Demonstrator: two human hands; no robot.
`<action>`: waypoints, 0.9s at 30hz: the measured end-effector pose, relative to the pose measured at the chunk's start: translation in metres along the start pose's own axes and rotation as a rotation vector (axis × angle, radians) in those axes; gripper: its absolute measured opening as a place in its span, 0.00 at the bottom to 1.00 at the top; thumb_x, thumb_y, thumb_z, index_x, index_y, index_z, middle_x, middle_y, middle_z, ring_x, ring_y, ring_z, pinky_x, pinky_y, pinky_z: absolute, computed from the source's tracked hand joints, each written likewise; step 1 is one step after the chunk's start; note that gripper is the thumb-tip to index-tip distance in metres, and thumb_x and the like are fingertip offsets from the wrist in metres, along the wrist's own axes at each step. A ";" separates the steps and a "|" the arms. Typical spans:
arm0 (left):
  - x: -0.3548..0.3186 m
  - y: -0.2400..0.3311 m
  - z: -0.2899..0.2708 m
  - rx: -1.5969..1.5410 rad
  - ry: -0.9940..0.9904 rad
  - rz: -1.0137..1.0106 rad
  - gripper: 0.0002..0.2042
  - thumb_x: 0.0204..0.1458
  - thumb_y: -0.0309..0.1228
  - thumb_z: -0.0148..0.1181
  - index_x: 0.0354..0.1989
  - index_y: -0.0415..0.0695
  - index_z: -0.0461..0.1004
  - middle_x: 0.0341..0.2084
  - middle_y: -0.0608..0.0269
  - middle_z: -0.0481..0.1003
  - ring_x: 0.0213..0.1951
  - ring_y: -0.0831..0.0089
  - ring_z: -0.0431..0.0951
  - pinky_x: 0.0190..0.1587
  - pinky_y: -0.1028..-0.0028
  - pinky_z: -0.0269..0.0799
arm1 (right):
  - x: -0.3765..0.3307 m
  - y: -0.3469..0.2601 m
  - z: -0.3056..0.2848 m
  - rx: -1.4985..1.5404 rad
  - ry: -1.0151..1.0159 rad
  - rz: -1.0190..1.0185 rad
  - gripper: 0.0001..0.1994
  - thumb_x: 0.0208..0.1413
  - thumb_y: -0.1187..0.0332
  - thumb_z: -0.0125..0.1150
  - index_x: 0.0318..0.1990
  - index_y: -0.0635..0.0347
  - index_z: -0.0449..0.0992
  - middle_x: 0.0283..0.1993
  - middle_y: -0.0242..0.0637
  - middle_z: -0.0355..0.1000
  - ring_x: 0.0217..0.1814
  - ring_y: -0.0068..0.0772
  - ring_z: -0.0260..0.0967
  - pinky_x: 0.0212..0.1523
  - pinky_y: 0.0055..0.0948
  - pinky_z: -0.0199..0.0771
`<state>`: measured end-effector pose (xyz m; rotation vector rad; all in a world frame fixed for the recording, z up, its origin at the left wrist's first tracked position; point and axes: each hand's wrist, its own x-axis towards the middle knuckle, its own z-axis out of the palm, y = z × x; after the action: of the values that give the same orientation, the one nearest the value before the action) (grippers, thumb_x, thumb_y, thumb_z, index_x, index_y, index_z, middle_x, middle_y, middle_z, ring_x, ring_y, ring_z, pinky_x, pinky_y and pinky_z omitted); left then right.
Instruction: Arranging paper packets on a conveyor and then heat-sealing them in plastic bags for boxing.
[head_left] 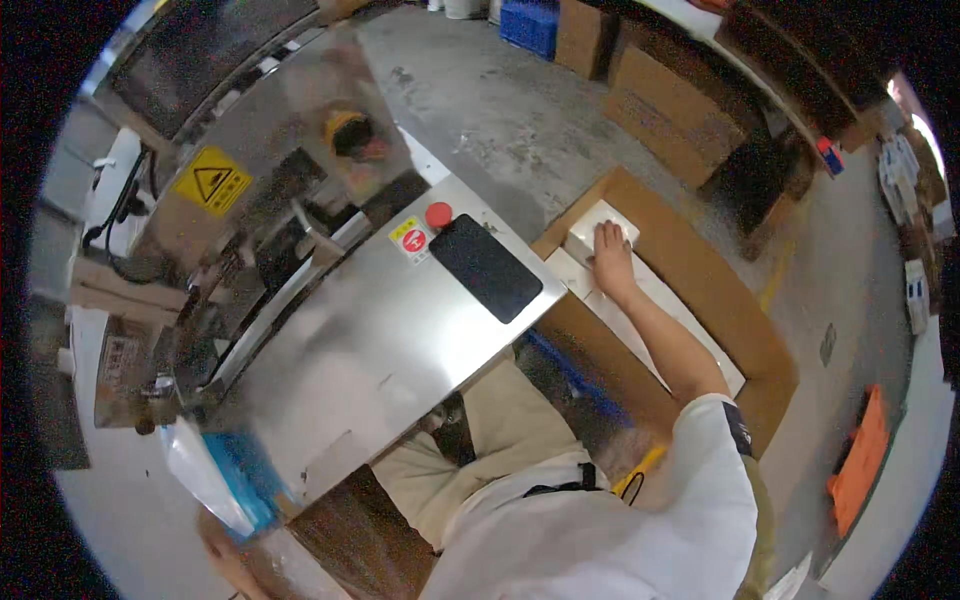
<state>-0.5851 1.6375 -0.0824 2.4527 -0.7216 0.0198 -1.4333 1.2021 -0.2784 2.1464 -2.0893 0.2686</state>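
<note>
left hand (222, 548) between 7 and 8 o'clock: blurred, partly cut off in the dark rim, below a blue-and-white package (240, 480); can't tell whether it grips. right hand (613, 262) at 2 o'clock: palm down, fingers laid over a white box (590, 222); underside hidden, can't tell if grasping. box sits inside the brown carton (710, 285), under the fingertips, showing toward the hand's 11 o'clock. forearm covers part of the white contents (685, 310). yellow warning label (213, 181), black triangle, at 10 o'clock; smaller label (411, 240) with red circle, beside red button (439, 215).
</note>
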 end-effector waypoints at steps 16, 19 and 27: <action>0.027 0.109 -0.003 0.102 0.468 0.314 0.13 0.58 0.35 0.56 0.42 0.38 0.79 0.34 0.44 0.79 0.38 0.50 0.79 0.43 0.61 0.73 | -0.046 -0.038 -0.188 1.039 -0.082 0.069 0.22 0.63 0.70 0.56 0.62 0.70 0.66 0.59 0.46 0.70 0.58 0.36 0.69 0.61 0.33 0.66; 0.013 0.134 -0.014 -0.110 0.561 0.406 0.11 0.57 0.35 0.58 0.40 0.41 0.80 0.35 0.48 0.79 0.37 0.50 0.79 0.41 0.63 0.74 | -0.058 -0.135 -0.266 1.161 0.057 -0.010 0.19 0.62 0.73 0.55 0.60 0.69 0.69 0.58 0.45 0.71 0.56 0.34 0.70 0.59 0.32 0.68; 0.016 0.163 -0.020 0.056 0.390 0.369 0.13 0.61 0.37 0.51 0.45 0.44 0.79 0.44 0.49 0.77 0.45 0.49 0.78 0.47 0.58 0.72 | -0.066 -0.313 -0.322 1.140 -0.106 -0.809 0.26 0.52 0.77 0.64 0.60 0.63 0.69 0.57 0.44 0.73 0.56 0.37 0.73 0.57 0.33 0.70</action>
<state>-0.6501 1.5281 0.0225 2.2331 -0.9859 0.6473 -1.1328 1.3462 0.0295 3.3792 -0.8873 1.4927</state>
